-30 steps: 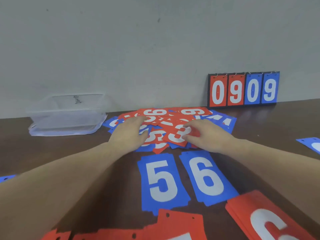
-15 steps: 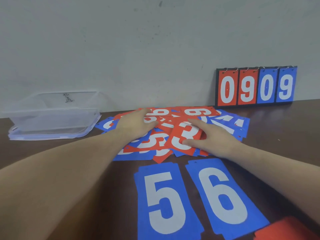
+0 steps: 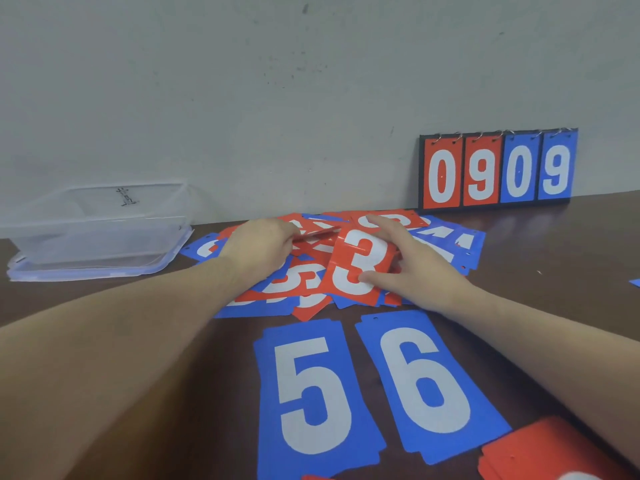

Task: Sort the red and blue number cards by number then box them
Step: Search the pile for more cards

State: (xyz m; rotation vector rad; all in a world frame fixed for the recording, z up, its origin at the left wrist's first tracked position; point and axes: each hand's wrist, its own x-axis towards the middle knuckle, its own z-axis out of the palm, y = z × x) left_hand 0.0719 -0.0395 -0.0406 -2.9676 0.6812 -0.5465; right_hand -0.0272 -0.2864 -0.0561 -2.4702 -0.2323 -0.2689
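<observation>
A loose pile of red and blue number cards (image 3: 298, 289) lies in the middle of the dark table, near the wall. My right hand (image 3: 415, 268) grips a red 3 card (image 3: 360, 261) on top of the pile, thumb on its lower face and fingers over its far edge; the card is bent and tilted up. My left hand (image 3: 263, 247) reaches into the pile from the left, its fingertips pinching the edge of a red card (image 3: 318, 234). A blue 5 card (image 3: 311, 393) and a blue 6 card (image 3: 422, 379) lie side by side in front.
A clear plastic box (image 3: 97, 237) sits on its lid at the back left. A flip scoreboard (image 3: 498, 171) reading 0909 leans on the wall at the back right. A stack of red cards (image 3: 540, 448) is at the bottom right. One blue card (image 3: 635, 282) shows at the right edge.
My right hand has tipped the red 3 card up off the pile. My left hand has slid further into the pile. The view has moved closer and lower.
</observation>
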